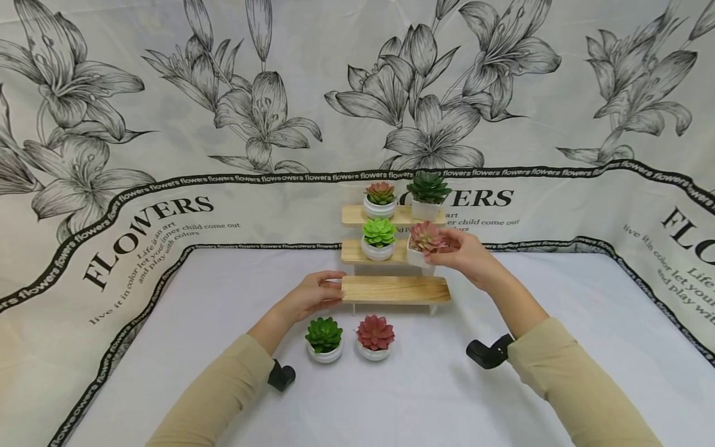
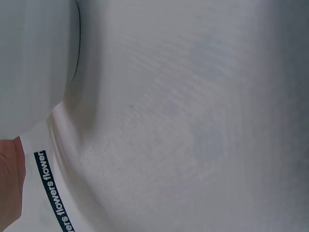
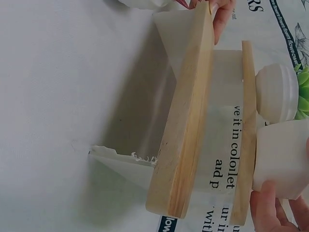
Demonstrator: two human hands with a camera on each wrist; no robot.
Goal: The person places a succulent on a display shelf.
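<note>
My right hand [image 1: 468,256] grips a pink-tipped potted succulent [image 1: 426,236] in an angular white pot, at the right end of the middle tier of a three-tier wooden shelf stand [image 1: 395,290]. In the right wrist view that white pot [image 3: 282,157] is against the tier's board, fingers at its side. My left hand [image 1: 310,295] holds the left end of the lowest board between thumb and fingers. Beside the pink plant on the middle tier is a bright green succulent [image 1: 379,236] in a round white pot. The left wrist view shows mostly white cloth.
On the top tier stand an orange-green succulent [image 1: 380,197] and a dark green one [image 1: 429,192]. In front of the stand, a green succulent [image 1: 324,338] and a red one [image 1: 375,336] sit on the white tablecloth [image 1: 424,385]. A flower-printed cloth [image 1: 290,211] hangs behind.
</note>
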